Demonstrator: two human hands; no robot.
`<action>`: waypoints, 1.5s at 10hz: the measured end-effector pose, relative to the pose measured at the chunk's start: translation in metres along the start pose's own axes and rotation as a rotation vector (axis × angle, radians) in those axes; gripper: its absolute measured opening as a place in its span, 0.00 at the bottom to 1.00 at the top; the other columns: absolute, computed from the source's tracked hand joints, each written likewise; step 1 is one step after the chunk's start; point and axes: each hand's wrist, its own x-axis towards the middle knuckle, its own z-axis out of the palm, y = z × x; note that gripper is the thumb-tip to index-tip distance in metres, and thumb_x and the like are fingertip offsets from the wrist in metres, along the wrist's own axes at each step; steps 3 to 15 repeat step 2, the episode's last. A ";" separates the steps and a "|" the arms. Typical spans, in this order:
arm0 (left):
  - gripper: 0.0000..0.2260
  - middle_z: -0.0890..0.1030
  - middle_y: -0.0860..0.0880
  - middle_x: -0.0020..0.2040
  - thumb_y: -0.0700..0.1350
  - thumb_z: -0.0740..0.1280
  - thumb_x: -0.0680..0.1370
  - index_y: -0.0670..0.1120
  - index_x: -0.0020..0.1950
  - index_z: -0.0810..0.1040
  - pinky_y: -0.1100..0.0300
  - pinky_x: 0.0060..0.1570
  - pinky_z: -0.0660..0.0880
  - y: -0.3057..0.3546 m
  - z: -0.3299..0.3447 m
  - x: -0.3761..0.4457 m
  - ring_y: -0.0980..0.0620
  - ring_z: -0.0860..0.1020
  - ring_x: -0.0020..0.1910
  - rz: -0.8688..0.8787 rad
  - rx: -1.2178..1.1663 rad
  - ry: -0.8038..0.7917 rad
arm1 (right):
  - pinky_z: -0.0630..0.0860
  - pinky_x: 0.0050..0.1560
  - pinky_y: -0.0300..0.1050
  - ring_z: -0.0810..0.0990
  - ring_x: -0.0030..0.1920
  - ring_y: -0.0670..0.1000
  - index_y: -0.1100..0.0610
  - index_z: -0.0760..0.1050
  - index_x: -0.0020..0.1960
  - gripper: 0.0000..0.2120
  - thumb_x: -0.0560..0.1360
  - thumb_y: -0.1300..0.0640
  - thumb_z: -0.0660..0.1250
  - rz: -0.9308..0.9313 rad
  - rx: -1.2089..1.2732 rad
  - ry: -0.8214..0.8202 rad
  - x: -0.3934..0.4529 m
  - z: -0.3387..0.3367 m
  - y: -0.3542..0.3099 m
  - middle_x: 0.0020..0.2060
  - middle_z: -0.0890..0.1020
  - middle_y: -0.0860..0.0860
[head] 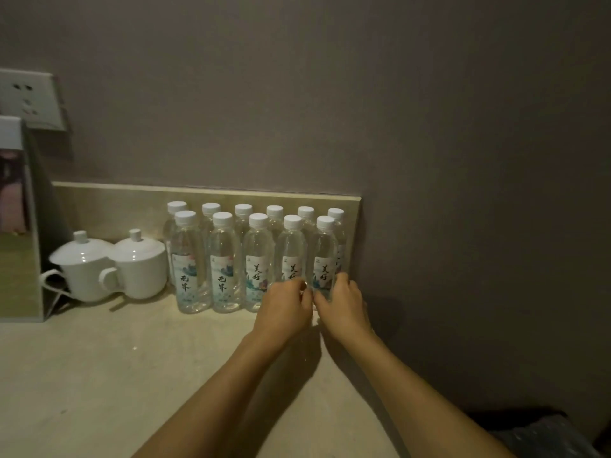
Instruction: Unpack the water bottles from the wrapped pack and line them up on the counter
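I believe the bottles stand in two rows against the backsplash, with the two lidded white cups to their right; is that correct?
Not quite: the head view shows the two lidded white cups to the left of the bottles, not the right. The bottles do stand in two rows against the backsplash.

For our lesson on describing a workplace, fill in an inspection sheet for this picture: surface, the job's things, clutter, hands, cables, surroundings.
Surface: pale stone-look counter with a low beige upstand along the wall.
Job's things: eleven clear plastic water bottles with white caps, upright in two rows, six behind and five in front; whether wrap is still on them cannot be told.
Clutter: two white lidded ceramic cups, side by side left of the bottles; a standing card holder at far left.
Hands: left hand and right hand close together at the two rightmost front bottles, fingers pinching.
Cables: nothing seen.
Surroundings: plain grey wall; white wall socket at upper left; dark bag at lower right.
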 end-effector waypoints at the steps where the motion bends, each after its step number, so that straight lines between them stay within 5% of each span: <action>1: 0.12 0.82 0.49 0.40 0.47 0.60 0.81 0.45 0.48 0.81 0.51 0.46 0.80 0.002 -0.015 -0.013 0.51 0.80 0.39 0.019 -0.041 0.021 | 0.76 0.56 0.55 0.77 0.58 0.58 0.58 0.68 0.64 0.21 0.77 0.48 0.64 -0.029 0.070 0.042 -0.015 -0.011 -0.004 0.60 0.75 0.56; 15: 0.13 0.82 0.49 0.38 0.47 0.57 0.82 0.46 0.46 0.80 0.49 0.44 0.80 0.003 -0.029 -0.024 0.50 0.80 0.38 -0.005 -0.071 0.098 | 0.76 0.56 0.52 0.78 0.55 0.57 0.57 0.72 0.60 0.16 0.76 0.50 0.64 -0.073 0.103 0.084 -0.029 -0.023 -0.006 0.55 0.79 0.55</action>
